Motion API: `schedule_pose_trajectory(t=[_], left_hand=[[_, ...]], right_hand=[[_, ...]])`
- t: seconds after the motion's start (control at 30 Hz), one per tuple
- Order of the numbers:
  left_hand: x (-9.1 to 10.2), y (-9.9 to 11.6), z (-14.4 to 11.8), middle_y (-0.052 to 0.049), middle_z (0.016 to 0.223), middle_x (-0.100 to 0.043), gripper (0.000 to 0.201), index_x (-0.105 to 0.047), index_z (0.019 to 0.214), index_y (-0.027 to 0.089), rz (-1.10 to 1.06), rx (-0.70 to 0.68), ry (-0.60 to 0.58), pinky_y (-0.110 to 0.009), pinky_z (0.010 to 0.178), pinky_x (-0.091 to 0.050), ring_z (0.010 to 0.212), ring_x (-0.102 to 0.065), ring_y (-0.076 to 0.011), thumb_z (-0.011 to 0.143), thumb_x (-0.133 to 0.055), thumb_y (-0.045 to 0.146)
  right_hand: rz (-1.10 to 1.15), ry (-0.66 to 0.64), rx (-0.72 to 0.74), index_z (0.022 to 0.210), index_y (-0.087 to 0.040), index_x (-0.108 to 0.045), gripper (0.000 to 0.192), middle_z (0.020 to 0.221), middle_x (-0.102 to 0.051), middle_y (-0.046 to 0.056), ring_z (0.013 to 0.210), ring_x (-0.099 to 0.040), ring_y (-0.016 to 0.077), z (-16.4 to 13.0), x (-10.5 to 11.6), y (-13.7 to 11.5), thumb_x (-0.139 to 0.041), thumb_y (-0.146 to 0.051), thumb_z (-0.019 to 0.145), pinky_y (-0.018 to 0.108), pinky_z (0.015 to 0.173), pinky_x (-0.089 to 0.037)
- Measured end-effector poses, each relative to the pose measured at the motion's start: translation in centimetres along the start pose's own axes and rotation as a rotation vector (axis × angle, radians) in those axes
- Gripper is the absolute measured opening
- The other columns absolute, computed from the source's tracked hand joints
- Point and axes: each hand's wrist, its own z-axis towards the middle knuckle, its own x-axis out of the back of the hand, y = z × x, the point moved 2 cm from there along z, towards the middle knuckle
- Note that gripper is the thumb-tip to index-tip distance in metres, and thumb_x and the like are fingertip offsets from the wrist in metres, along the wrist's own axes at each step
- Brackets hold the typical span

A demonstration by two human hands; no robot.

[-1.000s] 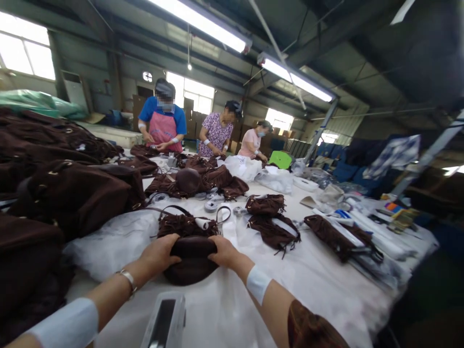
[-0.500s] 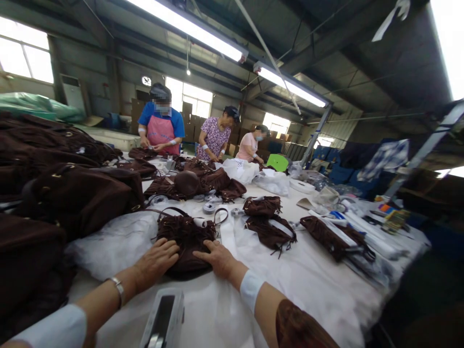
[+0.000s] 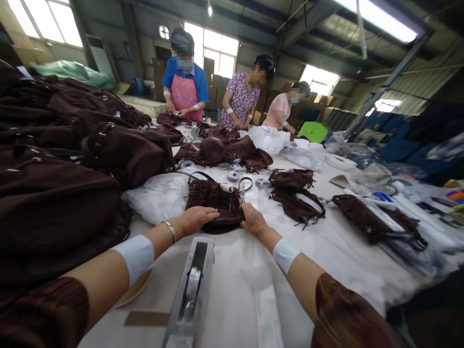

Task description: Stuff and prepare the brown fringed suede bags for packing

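Seen from a head-worn camera, two bare forearms reach forward over a bench (image 3: 337,270) draped in white cloth, both meeting at a small dark brown fringed bag (image 3: 213,200) that lies flat on the cloth just ahead of the person. The left hand (image 3: 195,218) comes in from the lower left, arm stretched nearly straight, palm down and fingers extended together, pressing flat on the near left edge of the bag; it is open, not gripping. A thin metal bracelet (image 3: 169,231) circles that wrist, and a white band (image 3: 135,256) wraps the forearm further back. The right hand (image 3: 253,220) comes in from the lower right, palm down, its fingers resting on the near right edge of the bag, loosely spread and not clenched around anything. A white wristband (image 3: 285,253) sits on that forearm, above a brown sleeve. Between the forearms, close to the camera, stands a grey tape dispenser (image 3: 191,295). To the left rises a heap of larger brown bags (image 3: 65,159). Further along the bench lie more fringed brown pieces (image 3: 295,195) and white plastic bags (image 3: 270,139). At the far end three other people (image 3: 185,87) stand at work over their own pieces, well apart from the person's own hands.
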Motion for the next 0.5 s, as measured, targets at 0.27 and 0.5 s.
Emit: schedule_pose_trajectory(t=[0.27,0.5], left_hand=[[-1.4,0.1,-0.4,-0.015,0.132,-0.065,0.035,-0.067,0.125,0.018,-0.082,-0.041,0.212,-0.037,0.1,-0.055,0.116,-0.065,-0.0252,0.092,-0.065,0.031],[-0.9,0.7,0.0,-0.012,0.107,-0.068,0.028,-0.069,0.115,0.015,-0.018,-0.036,0.269,-0.036,0.085,-0.057,0.096,-0.065,-0.0244,0.087,-0.067,0.021]], right_hand=[[-0.057,-0.077,-0.007,0.101,-0.02,-0.057,0.032,0.107,-0.062,0.008,0.097,-0.06,0.0218,0.0,-0.5,-0.9,-0.054,-0.004,0.073,0.032,0.085,-0.049],[-0.037,0.044,0.067,0.116,-0.015,-0.058,0.039,0.12,-0.06,0.014,0.114,-0.056,0.027,-1.9,2.9,-2.1,-0.066,-0.023,0.079,0.039,0.099,-0.047]])
